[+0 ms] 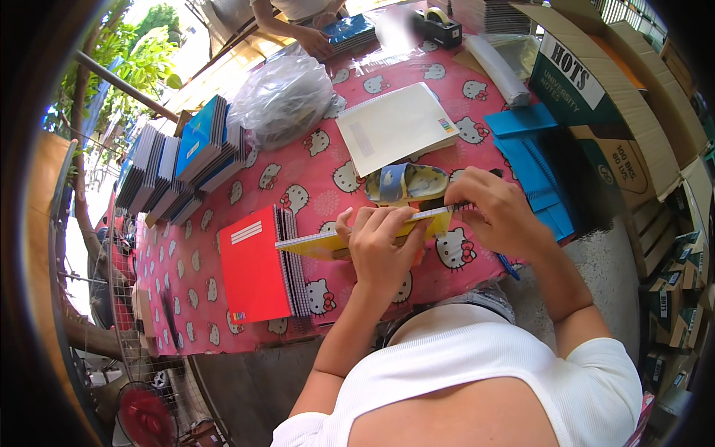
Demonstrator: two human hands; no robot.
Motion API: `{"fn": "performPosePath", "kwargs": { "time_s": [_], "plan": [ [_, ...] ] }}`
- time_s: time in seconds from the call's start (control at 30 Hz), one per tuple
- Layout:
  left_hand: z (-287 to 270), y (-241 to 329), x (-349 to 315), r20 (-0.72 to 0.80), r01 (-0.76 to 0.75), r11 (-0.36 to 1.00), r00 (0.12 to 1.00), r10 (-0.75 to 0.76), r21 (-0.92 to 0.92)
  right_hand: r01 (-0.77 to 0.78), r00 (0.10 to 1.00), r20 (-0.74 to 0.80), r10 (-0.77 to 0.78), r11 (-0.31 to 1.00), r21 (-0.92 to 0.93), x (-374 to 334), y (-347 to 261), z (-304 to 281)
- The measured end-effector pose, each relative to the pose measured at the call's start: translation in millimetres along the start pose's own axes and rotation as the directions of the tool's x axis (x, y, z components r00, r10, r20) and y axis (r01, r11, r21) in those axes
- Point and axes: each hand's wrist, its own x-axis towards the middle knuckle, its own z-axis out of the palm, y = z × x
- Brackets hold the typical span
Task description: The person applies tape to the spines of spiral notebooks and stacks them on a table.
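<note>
The edge-on notebook (319, 247) seems yellow, the tablecloth (255, 203) pink with white cats.

1. Notebook stack (257, 264) lies on table (201, 283), left of held notebook (316, 248).
2. Sandal (424, 181) lies behind held notebook, before pad (395, 123).
3. Plastic bag (279, 100) sits right of notebook piles (186, 153).
4. Tape dispenser (441, 31) sits behind pad.
5. Carton (607, 97) stands right of pad.

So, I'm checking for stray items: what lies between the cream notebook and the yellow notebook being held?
In the head view, a slipper-like thing with a blue band lies between the cream notebook and the yellow notebook.
</note>
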Motion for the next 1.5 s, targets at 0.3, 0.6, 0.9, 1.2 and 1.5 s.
{"fn": "performPosePath", "kwargs": {
  "time_s": [0.3,0.6,0.9,1.2,1.5],
  "plan": [
    [4,-1,-1,-0.044,-0.008,0.999,0.999,0.010,0.032,0.126,0.985,-0.098,-0.142,0.981,-0.149,2,0,6],
    [-4,-2,-12,-0.051,-0.044,0.998,0.998,0.047,0.052,0.284,0.922,-0.147,-0.358,0.883,-0.372,-18,-30,1],
    [2,2,-7,-0.087,-0.037,0.999,0.996,0.036,-0.010,0.055,0.977,-0.177,-0.121,0.939,-0.338,36,135,104],
    [-4,2,-8,-0.110,0.003,0.999,0.994,-0.006,-0.032,-0.192,0.979,-0.068,0.194,0.981,0.027,78,123,49],
    [-3,3,-4,-0.108,0.015,0.998,0.994,-0.022,-0.063,0.323,0.912,0.132,-0.389,0.877,0.356,48,126,-13]
  ]
}}
